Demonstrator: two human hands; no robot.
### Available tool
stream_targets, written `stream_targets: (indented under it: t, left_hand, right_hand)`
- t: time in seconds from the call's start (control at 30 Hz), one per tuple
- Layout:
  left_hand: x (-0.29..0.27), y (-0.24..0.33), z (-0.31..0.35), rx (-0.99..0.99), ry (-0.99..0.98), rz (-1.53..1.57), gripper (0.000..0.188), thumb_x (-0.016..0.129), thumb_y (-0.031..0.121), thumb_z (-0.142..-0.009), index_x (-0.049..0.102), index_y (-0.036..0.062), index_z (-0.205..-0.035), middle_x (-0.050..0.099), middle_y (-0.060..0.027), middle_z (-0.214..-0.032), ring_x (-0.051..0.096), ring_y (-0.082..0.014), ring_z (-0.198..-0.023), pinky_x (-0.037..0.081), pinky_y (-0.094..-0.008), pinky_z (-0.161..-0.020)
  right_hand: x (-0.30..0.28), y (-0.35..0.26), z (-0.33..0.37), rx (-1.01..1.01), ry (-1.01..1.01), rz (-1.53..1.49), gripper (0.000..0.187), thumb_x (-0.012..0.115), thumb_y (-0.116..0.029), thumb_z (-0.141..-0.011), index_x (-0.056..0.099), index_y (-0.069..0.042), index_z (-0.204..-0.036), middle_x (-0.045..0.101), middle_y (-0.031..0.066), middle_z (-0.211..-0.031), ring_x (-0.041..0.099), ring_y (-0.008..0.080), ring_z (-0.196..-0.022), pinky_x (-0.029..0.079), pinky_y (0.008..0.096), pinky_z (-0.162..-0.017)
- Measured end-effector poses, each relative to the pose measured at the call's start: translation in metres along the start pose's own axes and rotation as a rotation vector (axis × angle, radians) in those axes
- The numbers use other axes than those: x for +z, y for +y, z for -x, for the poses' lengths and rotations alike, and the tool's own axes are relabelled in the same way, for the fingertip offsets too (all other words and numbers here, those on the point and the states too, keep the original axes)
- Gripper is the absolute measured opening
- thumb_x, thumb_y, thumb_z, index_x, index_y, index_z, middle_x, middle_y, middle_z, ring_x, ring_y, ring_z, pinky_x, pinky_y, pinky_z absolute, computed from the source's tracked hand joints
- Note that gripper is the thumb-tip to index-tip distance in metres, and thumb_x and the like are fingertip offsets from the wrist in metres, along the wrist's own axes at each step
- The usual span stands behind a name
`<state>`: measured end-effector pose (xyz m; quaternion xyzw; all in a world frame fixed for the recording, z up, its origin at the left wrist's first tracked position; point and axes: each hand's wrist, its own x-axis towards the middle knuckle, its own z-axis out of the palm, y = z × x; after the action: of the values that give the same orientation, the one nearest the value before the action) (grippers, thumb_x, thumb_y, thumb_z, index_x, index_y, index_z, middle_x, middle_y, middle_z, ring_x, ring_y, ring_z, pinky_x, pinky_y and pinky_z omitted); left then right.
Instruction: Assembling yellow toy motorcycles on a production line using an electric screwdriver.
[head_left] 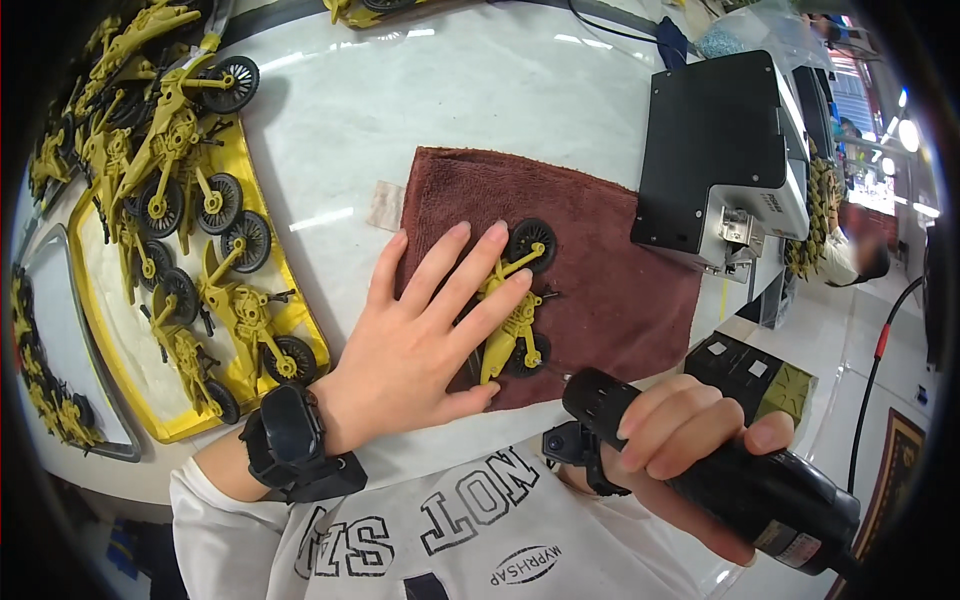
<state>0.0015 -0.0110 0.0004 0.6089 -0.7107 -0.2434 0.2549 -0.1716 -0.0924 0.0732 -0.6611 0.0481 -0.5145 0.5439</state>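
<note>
A yellow toy motorcycle (516, 315) with black wheels lies on its side on a folded brown cloth (600, 270). My left hand (430, 320) rests flat over it, fingers spread, pressing its body against the cloth; the palm hides part of the toy. In my right hand (690, 430) is a black electric screwdriver (770, 490), gripped round its body. Its thin bit (550, 370) points at the hub of the toy's nearer wheel (528, 355); whether the tip touches the hub I cannot tell.
Several similar toy motorcycles (165, 150) are heaped at the left, partly on a yellow-rimmed tray (319, 335). A black and white machine (710, 140) with a metal fitting stands right of the cloth. Near it sits a dark box (735, 365). A person (850, 260) is far right.
</note>
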Motion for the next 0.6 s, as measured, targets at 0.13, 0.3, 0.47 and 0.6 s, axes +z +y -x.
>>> stream_targets:
  t: [0.13,0.3,0.47,0.6]
  left_hand:
    - [-0.003,0.002,-0.001,-0.004,-0.019,0.006,0.087,0.074,0.04,-0.062,0.041,0.015,-0.138,0.026,-0.0162,-0.15,0.027,-0.0342,-0.136,0.013,-0.0557,-0.108]
    - [0.001,-0.002,0.001,-0.013,-0.01,-0.003,0.087,0.073,0.044,-0.062,0.043,0.0134,-0.137,0.028,-0.0181,-0.149,0.028,-0.0367,-0.135,0.012,-0.0558,-0.108]
    - [-0.001,-0.002,0.001,-0.001,-0.017,-0.015,0.086,0.073,0.045,-0.063,0.043,0.0136,-0.138,0.028,-0.0177,-0.149,0.028,-0.0367,-0.134,0.013,-0.0559,-0.108]
    - [-0.001,0.004,-0.002,0.0,-0.019,-0.035,0.086,0.074,0.045,-0.063,0.043,0.0132,-0.137,0.028,-0.018,-0.149,0.028,-0.037,-0.134,0.014,-0.0561,-0.108]
  right_hand:
    - [-0.001,0.001,-0.005,0.029,-0.093,0.003,0.079,0.06,-0.064,-0.08,0.034,0.0,-0.117,0.053,0.0095,-0.065,0.054,0.0196,-0.046,0.046,0.0313,-0.048]
    - [0.005,0.008,0.007,-0.014,-0.035,0.01,0.079,0.062,-0.062,-0.079,0.033,0.0,-0.119,0.053,0.0105,-0.069,0.055,0.0208,-0.049,0.047,0.0317,-0.05]
    - [0.002,0.007,0.007,0.0,-0.082,0.104,0.083,0.062,-0.063,-0.078,0.031,0.001,-0.121,0.053,0.0103,-0.073,0.057,0.0221,-0.052,0.048,0.0326,-0.051]
    - [-0.005,0.006,0.01,-0.012,-0.062,0.057,0.085,0.062,-0.064,-0.077,0.031,0.001,-0.121,0.053,0.0101,-0.073,0.057,0.0221,-0.052,0.048,0.0325,-0.052]
